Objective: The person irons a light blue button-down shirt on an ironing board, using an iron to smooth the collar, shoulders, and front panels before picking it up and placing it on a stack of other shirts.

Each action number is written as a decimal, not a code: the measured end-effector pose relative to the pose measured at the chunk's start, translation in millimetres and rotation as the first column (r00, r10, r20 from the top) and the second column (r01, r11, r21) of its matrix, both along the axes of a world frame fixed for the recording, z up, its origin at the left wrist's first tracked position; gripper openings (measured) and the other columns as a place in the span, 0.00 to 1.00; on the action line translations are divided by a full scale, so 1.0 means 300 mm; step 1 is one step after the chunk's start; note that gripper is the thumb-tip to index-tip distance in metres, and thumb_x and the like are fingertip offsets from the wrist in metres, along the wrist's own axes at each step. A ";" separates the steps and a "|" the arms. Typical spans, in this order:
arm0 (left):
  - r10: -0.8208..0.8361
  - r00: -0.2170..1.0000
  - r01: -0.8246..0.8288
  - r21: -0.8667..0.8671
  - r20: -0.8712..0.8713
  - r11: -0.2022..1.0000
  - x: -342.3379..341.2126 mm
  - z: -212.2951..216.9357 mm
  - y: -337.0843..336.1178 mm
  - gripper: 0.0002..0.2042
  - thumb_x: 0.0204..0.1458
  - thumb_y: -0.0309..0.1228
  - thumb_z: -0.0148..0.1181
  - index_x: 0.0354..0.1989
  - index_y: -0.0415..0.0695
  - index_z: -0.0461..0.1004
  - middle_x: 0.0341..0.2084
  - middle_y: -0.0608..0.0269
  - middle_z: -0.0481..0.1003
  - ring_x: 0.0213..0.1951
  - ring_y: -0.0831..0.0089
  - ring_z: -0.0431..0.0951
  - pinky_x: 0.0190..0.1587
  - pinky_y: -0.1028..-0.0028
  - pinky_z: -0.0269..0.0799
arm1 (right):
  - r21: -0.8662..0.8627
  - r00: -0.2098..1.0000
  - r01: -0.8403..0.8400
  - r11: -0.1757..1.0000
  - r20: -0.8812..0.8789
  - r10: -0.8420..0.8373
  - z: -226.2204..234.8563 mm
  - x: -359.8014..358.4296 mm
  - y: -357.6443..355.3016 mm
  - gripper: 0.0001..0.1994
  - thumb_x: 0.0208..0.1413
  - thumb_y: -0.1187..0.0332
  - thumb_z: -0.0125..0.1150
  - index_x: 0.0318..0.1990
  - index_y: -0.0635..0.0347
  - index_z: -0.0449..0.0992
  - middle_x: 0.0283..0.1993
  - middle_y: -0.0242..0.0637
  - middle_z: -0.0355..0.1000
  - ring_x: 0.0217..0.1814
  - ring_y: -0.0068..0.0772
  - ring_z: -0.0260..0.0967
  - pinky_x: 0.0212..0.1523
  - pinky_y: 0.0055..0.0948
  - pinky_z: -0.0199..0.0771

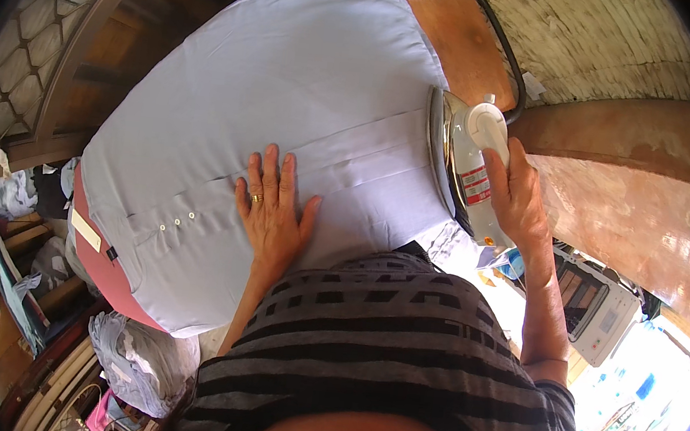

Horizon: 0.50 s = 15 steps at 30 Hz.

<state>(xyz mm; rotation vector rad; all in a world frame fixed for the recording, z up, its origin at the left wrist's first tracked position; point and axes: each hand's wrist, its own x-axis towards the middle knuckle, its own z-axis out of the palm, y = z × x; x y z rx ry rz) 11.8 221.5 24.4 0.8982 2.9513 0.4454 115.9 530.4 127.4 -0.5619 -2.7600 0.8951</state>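
A pale grey-blue garment (pixel 267 73) with a few small buttons near its left end is spread over a board with a red cover (pixel 97 253). My left hand (pixel 274 208) lies flat on the cloth, fingers spread, a ring on one finger. At the right end of the garment, my right hand (pixel 519 196) is wrapped around the handle of a white iron (pixel 473 157). The iron is tipped up on its side at the garment's right edge, its metal soleplate facing left. Whether the soleplate touches the cloth I cannot tell.
A brown board in a black metal frame (pixel 467 52) stands beyond the garment. Bundled grey cloth (pixel 149 363) lies low on the left. A white appliance (pixel 596 305) is behind my right forearm. A lattice grille (pixel 20 64) is at the far left.
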 end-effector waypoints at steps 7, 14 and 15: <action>0.007 0.999 -0.005 0.028 -0.045 1.000 0.010 0.011 0.006 0.34 0.55 0.44 0.59 0.69 0.47 0.58 0.72 0.57 0.51 0.73 0.52 0.46 0.70 0.47 0.37 | -0.091 0.995 0.096 0.991 -0.010 -0.097 -0.021 -0.114 0.067 0.11 0.66 0.65 0.54 0.47 0.64 0.71 0.30 0.51 0.72 0.27 0.47 0.68 0.32 0.39 0.70; -0.007 0.993 0.022 0.127 -0.120 0.992 -0.001 -0.003 0.025 0.32 0.54 0.44 0.59 0.67 0.47 0.62 0.71 0.57 0.55 0.72 0.51 0.50 0.69 0.46 0.41 | 0.571 0.966 -0.105 0.814 -0.137 0.221 -0.132 -0.181 0.453 0.16 0.65 0.56 0.51 0.40 0.64 0.71 0.27 0.55 0.71 0.30 0.55 0.72 0.30 0.43 0.70; 0.001 0.991 0.017 0.135 -0.133 0.991 -0.003 -0.009 0.026 0.31 0.54 0.44 0.60 0.66 0.47 0.64 0.70 0.56 0.56 0.71 0.51 0.51 0.69 0.46 0.41 | 0.579 0.974 -0.102 0.809 -0.105 0.198 -0.132 -0.226 0.480 0.18 0.65 0.55 0.51 0.42 0.64 0.71 0.30 0.56 0.72 0.32 0.56 0.73 0.32 0.44 0.71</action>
